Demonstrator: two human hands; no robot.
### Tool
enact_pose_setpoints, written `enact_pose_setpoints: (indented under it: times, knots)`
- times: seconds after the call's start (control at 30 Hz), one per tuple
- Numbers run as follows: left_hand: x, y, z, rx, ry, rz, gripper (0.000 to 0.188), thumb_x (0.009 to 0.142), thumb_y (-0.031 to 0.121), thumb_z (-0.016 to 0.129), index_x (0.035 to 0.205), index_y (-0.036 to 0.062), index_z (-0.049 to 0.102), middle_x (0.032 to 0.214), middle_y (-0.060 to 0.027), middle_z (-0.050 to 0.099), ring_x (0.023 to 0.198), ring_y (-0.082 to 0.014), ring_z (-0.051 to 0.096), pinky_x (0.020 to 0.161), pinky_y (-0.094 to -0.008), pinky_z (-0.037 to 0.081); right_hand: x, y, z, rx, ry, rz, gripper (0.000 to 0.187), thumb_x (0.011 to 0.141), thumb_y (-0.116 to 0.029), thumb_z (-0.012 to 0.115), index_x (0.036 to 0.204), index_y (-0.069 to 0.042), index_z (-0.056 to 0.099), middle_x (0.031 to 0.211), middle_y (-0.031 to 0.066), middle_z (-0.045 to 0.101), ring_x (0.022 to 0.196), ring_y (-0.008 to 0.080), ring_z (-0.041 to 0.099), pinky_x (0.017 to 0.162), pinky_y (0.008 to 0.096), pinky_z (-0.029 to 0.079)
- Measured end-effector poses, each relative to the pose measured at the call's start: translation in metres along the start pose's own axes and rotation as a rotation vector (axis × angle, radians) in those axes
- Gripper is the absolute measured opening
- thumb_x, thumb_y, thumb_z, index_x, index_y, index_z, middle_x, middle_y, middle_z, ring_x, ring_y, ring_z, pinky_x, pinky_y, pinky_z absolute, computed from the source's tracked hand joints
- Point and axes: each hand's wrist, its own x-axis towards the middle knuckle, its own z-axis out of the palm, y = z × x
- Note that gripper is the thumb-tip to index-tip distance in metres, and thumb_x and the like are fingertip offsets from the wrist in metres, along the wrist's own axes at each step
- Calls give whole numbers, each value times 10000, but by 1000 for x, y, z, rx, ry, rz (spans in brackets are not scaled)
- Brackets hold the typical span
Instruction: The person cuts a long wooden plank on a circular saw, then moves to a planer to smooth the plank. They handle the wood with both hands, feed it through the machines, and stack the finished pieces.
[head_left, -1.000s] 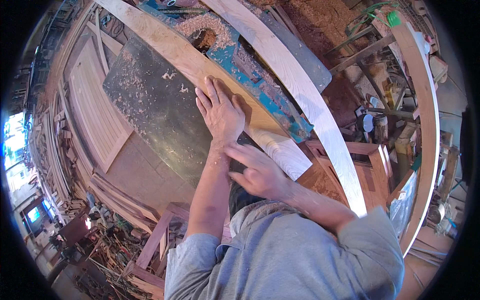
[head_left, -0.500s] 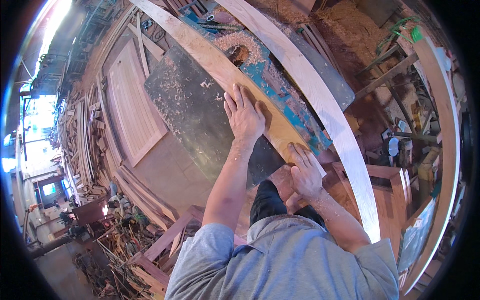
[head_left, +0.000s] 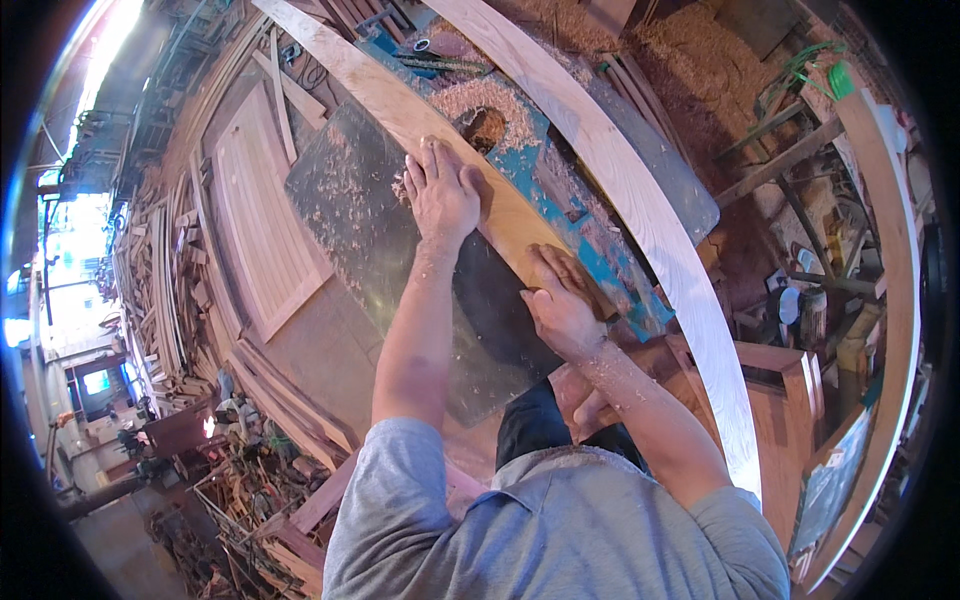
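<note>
Both hands flat on a long pale wooden plank (head_left: 400, 105) on the dark steel machine table (head_left: 370, 250).

Left hand (head_left: 443, 192) and right hand (head_left: 560, 305) press down open-palmed, gripping nothing; loose wood shavings (head_left: 480, 98) lie piled beside the smooth board.

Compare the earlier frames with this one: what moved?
Both hands slid forward along the board: the left hand now lies near the shavings-ringed cutter opening, the right hand farther back. Both stay flat on the wood; the metal table is unchanged.

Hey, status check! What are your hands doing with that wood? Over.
Left hand flat on wooden plank. Right hand pressing its near end. Plank on machine table, shavings alongside.
</note>
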Motion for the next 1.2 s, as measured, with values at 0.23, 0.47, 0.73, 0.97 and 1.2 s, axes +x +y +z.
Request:
enact_pose_setpoints:
  times: [0.23, 0.47, 0.73, 0.97, 1.2]
  knots:
    - [56, -35, 5, 26, 37, -8, 686, 1076, 397, 471, 1641, 30, 340, 1747, -161, 269, 1587, -470, 246, 1311, -528, 177, 52, 6, 35, 50, 25, -10, 269, 1006, -164, 669, 1079, 94, 677, 1535, 229, 538, 1442, 430, 489, 1206, 512, 393]
    - [104, -66, 7, 86, -3, -41, 686, 1098, 412, 412, 1681, 81, 271, 1778, -109, 201, 1620, -400, 199, 1324, -499, 168, 101, 4, 58, 47, 58, -10, 256, 1007, -171, 660, 1039, 82, 688, 1526, 214, 551, 1455, 406, 481, 1215, 506, 383]
    - [175, -116, 12, 57, 43, -28, 674, 1093, 416, 436, 1661, 73, 316, 1753, -141, 264, 1595, -418, 267, 1309, -520, 197, 173, 6, 103, 2, 136, -83, 218, 979, -177, 687, 941, 37, 688, 1481, 234, 574, 1440, 400, 497, 1218, 512, 377]
    - [224, -150, 18, 82, 24, -28, 671, 1099, 417, 419, 1667, 77, 309, 1759, -139, 252, 1599, -417, 260, 1311, -510, 196, 221, 7, 122, -31, 139, -128, 217, 970, -188, 687, 972, 27, 714, 1492, 222, 578, 1442, 386, 505, 1220, 504, 380]
    - [260, -171, 16, 48, 8, -34, 686, 1098, 414, 414, 1676, 69, 283, 1768, -143, 225, 1602, -412, 255, 1308, -501, 210, 259, 4, 139, -127, 93, -89, 297, 1017, -241, 621, 1039, 25, 751, 1507, 187, 580, 1456, 354, 503, 1233, 474, 377]
